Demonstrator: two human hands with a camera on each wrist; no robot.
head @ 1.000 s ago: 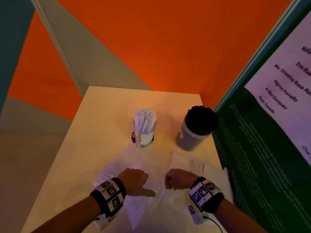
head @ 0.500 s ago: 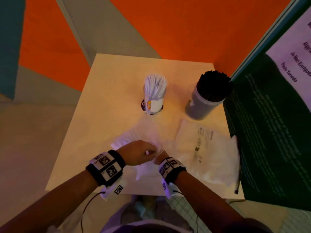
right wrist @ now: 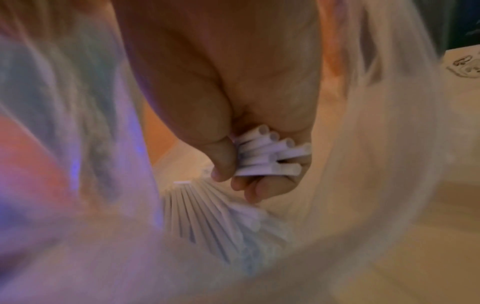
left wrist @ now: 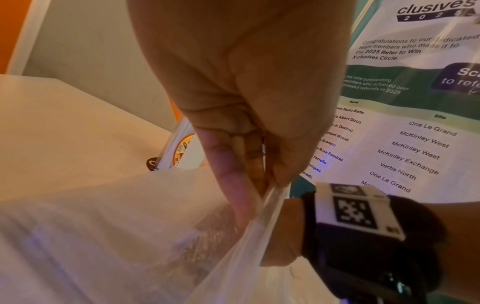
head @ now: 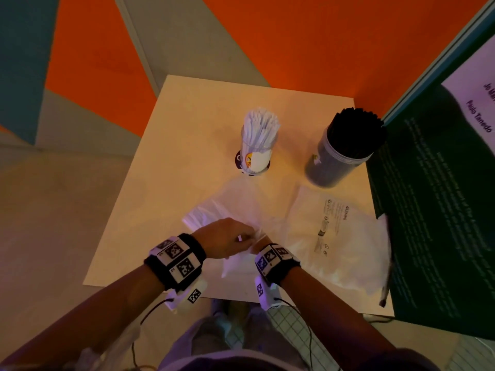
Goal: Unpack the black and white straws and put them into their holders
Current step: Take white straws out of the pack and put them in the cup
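Observation:
A clear plastic bag (head: 238, 207) lies on the near middle of the table (head: 171, 162). My left hand (head: 241, 238) pinches the bag's open rim (left wrist: 270, 197). My right hand (right wrist: 239, 181) is inside the bag and grips a small bunch of white straws (right wrist: 270, 156). More white straws (right wrist: 207, 214) fan out below it in the bag. Only the right wrist band (head: 273, 258) shows in the head view. Behind the bag stands a holder full of white straws (head: 258, 145). To its right stands a grey holder full of black straws (head: 345, 151).
A second flat plastic bag with warning print (head: 334, 236) lies at the right near corner. A thin dark stick (head: 387, 287) lies along the table's right edge. A green poster board (head: 442, 210) stands against that edge. Orange and grey walls close the far side.
A second ago both hands rested on top of the bag. Since then my left hand has taken the rim and my right hand has gone inside and taken white straws.

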